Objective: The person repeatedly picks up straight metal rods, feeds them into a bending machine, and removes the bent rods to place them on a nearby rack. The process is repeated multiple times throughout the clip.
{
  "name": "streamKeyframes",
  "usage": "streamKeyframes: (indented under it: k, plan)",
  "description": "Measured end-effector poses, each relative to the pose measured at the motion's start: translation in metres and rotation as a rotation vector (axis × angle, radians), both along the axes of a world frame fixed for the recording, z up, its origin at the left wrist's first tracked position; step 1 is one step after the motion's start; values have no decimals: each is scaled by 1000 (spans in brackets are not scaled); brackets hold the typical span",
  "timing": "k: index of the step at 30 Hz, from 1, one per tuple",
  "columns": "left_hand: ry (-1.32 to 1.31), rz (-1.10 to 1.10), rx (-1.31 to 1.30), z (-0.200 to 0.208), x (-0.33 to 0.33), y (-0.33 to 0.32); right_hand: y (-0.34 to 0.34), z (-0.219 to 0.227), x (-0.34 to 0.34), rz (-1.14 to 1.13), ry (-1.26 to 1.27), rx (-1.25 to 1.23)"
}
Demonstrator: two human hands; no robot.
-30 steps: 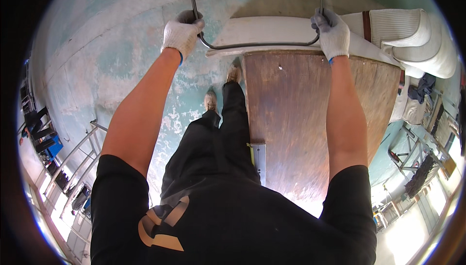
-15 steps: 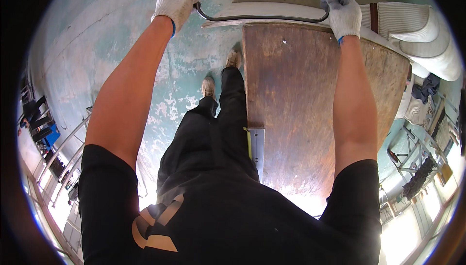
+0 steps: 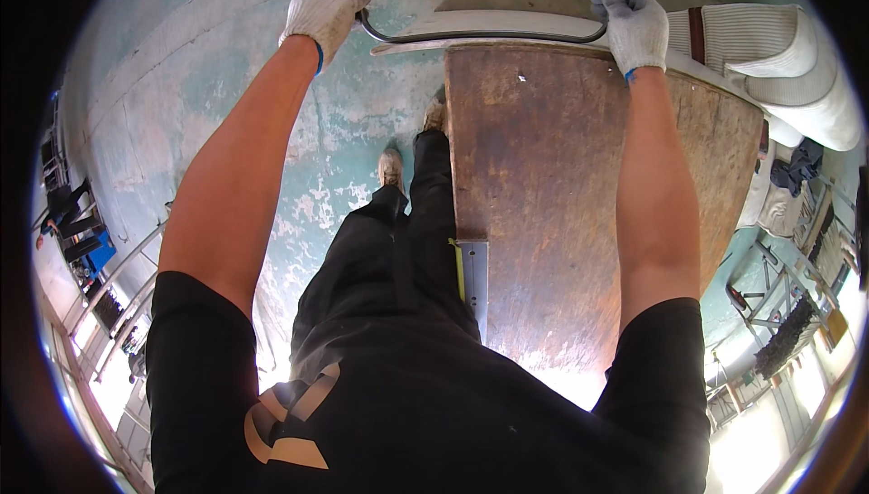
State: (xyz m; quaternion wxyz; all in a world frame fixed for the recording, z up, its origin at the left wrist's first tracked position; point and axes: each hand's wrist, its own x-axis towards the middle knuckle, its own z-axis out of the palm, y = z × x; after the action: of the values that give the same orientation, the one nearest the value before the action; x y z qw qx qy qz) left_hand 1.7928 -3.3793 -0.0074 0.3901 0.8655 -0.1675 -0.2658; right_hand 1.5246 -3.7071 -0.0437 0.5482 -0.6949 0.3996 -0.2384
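Note:
Both arms reach out ahead, holding a dark bent metal tube frame [image 3: 480,38] by its two rounded corners. My left hand [image 3: 323,13], in a white knit glove with a grey palm, is closed round the tube at the left corner. At the right corner my right hand [image 3: 634,23], gloved alike, grips the other upright. The frame's straight bar runs between the hands, in front of the far edge of a brown wooden board table [image 3: 543,141]. The frame's far ends leave the picture at the top.
White ribbed rolls of padding [image 3: 769,42] lie at the far right, beyond the table. A metal plate with a yellow strip [image 3: 472,277] sits on the table's left edge beside my leg. Metal racks [image 3: 136,268] stand at left. Worn green floor [image 3: 217,78] stretches ahead.
The table's edge and the frame have shifted slightly left in the picture. My feet appear slightly lower. Both hands keep their hold on the tube.

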Motion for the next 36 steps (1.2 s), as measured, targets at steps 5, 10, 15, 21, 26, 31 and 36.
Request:
streamKeyframes:
  k: [5,10,15,21,26,31,36]
  plan:
    - [13,0,2,6,-4,-1,-4,-6,-3,13,3,-23]
    - [54,46,-41,8,-7,-4,3,6,-2,-8,74,-20]
    - [99,73,-50,8,-3,-8,1,12,-2,-1,87,-11]
    - [81,159,-119,11,-4,-1,-1,-2,5,-32,-91,54]
    - [-37,131,-136,74,-18,43,34,29,-13,-7,-29,-106]
    - [-42,295,-234,103,-37,177,157,79,-18,95,-219,41]
    - [-178,406,-145,164,-74,351,326,161,-4,317,-103,-98]
